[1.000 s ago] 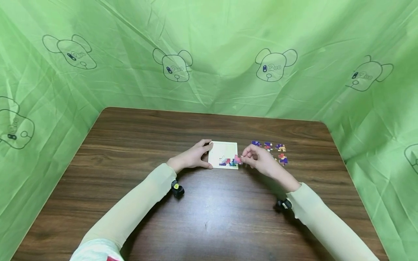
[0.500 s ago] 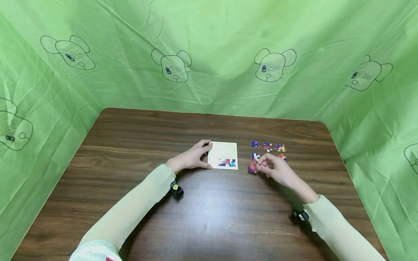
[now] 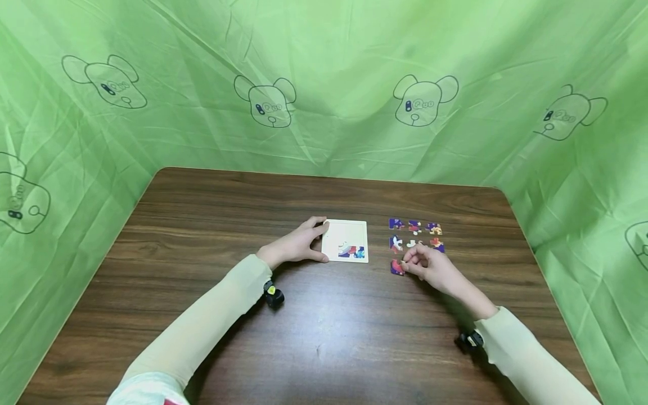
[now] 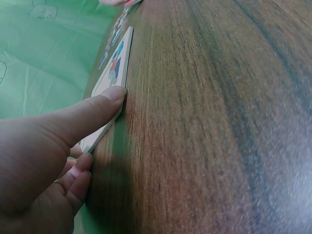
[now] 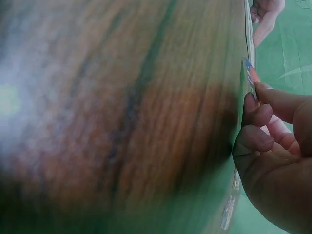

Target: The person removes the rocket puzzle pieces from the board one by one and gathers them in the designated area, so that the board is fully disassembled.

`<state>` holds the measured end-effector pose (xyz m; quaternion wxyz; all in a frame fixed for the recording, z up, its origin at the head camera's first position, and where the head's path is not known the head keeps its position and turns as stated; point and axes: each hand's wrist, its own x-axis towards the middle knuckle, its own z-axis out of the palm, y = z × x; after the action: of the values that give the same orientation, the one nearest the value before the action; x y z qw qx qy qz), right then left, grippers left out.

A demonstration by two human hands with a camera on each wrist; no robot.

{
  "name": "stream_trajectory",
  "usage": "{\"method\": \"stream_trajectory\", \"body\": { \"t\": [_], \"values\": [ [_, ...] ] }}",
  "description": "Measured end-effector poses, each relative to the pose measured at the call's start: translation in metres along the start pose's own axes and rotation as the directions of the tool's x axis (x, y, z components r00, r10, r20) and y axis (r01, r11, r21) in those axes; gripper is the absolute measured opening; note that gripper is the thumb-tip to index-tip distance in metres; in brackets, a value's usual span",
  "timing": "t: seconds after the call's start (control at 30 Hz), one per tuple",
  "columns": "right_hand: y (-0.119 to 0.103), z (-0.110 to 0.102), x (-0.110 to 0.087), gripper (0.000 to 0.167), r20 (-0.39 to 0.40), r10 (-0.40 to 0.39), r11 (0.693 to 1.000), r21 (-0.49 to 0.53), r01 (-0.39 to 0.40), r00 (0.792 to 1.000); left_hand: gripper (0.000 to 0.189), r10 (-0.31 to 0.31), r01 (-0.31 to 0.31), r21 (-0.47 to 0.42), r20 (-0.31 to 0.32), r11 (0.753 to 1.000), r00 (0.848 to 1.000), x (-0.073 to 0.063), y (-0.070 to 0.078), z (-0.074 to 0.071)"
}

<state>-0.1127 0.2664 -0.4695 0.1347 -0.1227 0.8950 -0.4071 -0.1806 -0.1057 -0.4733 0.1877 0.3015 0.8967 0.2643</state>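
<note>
A small white puzzle tray (image 3: pixel 336 232) lies flat on the table, with a few joined, colourful pieces in its lower right part. My left hand (image 3: pixel 297 243) grips the tray's left side, thumb at the near corner and fingers at the far one. In the left wrist view the thumb (image 4: pixel 100 106) lies against the tray's edge (image 4: pixel 127 48). To the right of the tray, my right hand (image 3: pixel 432 270) pinches a red and purple jigsaw piece (image 3: pixel 396 266) between thumb and fingertips. The right wrist view shows that piece (image 5: pixel 250 75) tilted at the fingertips.
Several loose jigsaw pieces (image 3: pixel 415 226) lie in rows beyond the right hand, which partly covers the nearer row. The brown wooden table (image 3: pixel 228 202) ends at a green cloth backdrop (image 3: pixel 344 140) behind and at the sides.
My right hand has moved from the tray's right edge to the right, carrying the jigsaw piece, then slightly nearer to me. The left hand stays on the tray.
</note>
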Motion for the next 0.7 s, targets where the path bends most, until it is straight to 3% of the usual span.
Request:
{"method": "stream_trajectory", "body": {
  "t": [0.5, 0.7],
  "values": [
    [0.0019, 0.0023, 0.0025, 0.015, -0.029, -0.029, 0.996, -0.085, 0.026, 0.999, 0.099, -0.008, 0.008, -0.008, 0.003, 1.000, 1.000, -0.0018, 0.0003, -0.0007],
    [-0.0007, 0.0033, -0.0027, 0.025, -0.028, -0.105, 0.980, -0.176, 0.098, 0.994, 0.099, -0.009, 0.009, -0.014, 0.008, 1.000, 1.000, -0.0022, 0.0001, -0.0010]
  ]
}}
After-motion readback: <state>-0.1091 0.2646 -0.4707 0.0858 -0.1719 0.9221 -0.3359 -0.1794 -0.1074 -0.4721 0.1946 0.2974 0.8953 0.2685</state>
